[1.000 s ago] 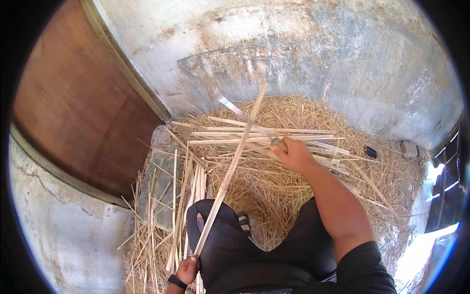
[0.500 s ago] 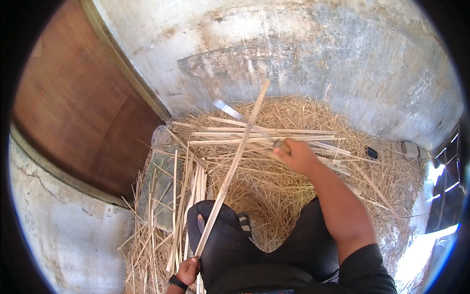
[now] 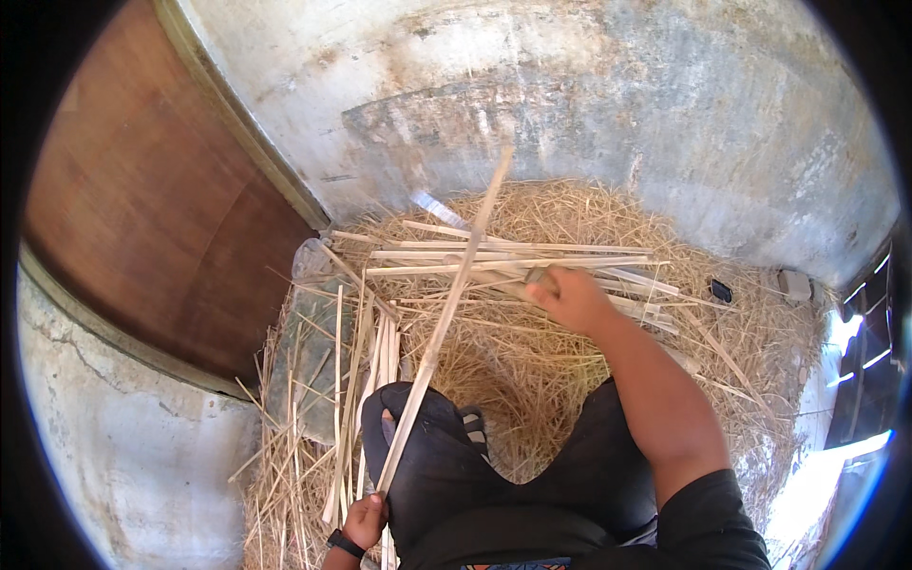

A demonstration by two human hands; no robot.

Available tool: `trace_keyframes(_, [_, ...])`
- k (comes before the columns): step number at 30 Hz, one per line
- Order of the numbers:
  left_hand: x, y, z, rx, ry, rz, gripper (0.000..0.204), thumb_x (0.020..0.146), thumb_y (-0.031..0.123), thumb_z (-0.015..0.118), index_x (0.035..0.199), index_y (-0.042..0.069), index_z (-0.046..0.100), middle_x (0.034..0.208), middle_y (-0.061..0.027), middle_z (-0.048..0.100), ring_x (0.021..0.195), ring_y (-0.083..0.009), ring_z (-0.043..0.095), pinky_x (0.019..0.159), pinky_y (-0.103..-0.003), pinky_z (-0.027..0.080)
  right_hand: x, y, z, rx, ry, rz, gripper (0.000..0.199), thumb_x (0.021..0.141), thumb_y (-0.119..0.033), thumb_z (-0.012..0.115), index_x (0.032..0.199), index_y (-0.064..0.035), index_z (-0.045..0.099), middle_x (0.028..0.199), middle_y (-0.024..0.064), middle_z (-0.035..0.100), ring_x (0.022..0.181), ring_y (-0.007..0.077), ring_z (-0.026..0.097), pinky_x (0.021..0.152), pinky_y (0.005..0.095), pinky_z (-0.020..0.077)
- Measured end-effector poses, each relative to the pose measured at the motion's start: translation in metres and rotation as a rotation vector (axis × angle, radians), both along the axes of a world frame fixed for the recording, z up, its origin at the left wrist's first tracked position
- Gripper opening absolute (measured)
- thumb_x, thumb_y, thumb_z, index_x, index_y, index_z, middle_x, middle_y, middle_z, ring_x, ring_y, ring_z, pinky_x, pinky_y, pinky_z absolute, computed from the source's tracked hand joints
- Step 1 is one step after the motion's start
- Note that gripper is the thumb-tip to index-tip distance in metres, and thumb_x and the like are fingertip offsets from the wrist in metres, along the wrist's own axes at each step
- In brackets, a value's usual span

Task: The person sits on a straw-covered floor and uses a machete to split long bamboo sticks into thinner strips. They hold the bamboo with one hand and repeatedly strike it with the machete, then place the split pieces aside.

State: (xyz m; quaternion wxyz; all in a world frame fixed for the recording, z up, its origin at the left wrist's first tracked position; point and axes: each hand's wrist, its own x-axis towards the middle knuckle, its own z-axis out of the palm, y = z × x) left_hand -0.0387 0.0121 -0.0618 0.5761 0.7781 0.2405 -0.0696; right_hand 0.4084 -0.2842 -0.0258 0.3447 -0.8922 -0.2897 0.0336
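Low down, left hand (image 3: 364,520) is gripping the near end of a long split cane strip (image 3: 445,318), slanting away over the straw heap (image 3: 532,380). Right hand (image 3: 568,296), arm outstretched, is closing on crosswise-lying strips (image 3: 503,256).

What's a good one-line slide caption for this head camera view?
Seated on straw, a person holds a long bamboo strip in the left hand while the right hand reaches into cut strips.
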Motion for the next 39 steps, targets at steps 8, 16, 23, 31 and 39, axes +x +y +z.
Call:
trace_keyframes(8, [-0.020,0.011,-0.021,0.050,-0.023,0.007,0.057,0.109,0.043,0.036,0.073,0.003,0.055,0.061,-0.0004,0.048,0.054,-0.0121,0.043,0.054,-0.029,0.036,-0.057,0.028,0.027,-0.161,-0.206,0.535,0.051,0.093,-0.057,0.061,0.097,-0.0059,0.066,0.072,0.0155,0.066,0.066,0.0330,0.066,0.061,0.0470,0.0513])
trace_keyframes(16, [-0.009,0.001,-0.009,0.072,-0.015,0.018,0.056,0.107,0.048,0.038,0.075,0.005,0.054,0.060,0.0013,0.049,0.053,-0.0087,0.042,0.051,-0.027,0.034,-0.007,0.011,0.000,0.021,-0.003,0.036,0.055,0.092,-0.056,0.062,0.093,-0.0017,0.063,0.072,0.0161,0.065,0.073,0.0379,0.067,0.067,0.0491,0.0517])
trace_keyframes(23, [-0.007,-0.004,-0.006,0.135,-0.053,0.001,0.058,0.107,0.051,0.036,0.074,0.006,0.053,0.059,0.0013,0.046,0.053,-0.0095,0.041,0.050,-0.028,0.033,-0.052,0.032,0.009,-0.008,-0.316,0.622,0.053,0.092,-0.057,0.062,0.082,-0.0046,0.060,0.063,0.0120,0.060,0.054,0.0361,0.060,0.055,0.0460,0.0488])
trace_keyframes(31, [-0.013,0.001,-0.013,0.032,0.004,0.053,0.055,0.108,0.049,0.037,0.074,0.008,0.050,0.062,0.0028,0.045,0.053,-0.0083,0.039,0.050,-0.027,0.031,-0.009,0.014,-0.009,-0.019,-0.194,0.146,0.048,0.092,-0.053,0.063,0.090,-0.0058,0.065,0.072,0.0145,0.066,0.068,0.0337,0.067,0.063,0.0453,0.0515])
trace_keyframes(39, [-0.004,0.000,-0.009,0.205,0.007,-0.024,0.055,0.108,0.042,0.038,0.073,0.003,0.054,0.063,-0.0039,0.051,0.060,-0.0155,0.049,0.058,-0.033,0.043,0.000,0.016,-0.034,0.072,0.134,-0.080,0.051,0.097,-0.054,0.056,0.096,-0.0033,0.067,0.081,0.0189,0.068,0.076,0.0376,0.068,0.071,0.0484,0.0532])
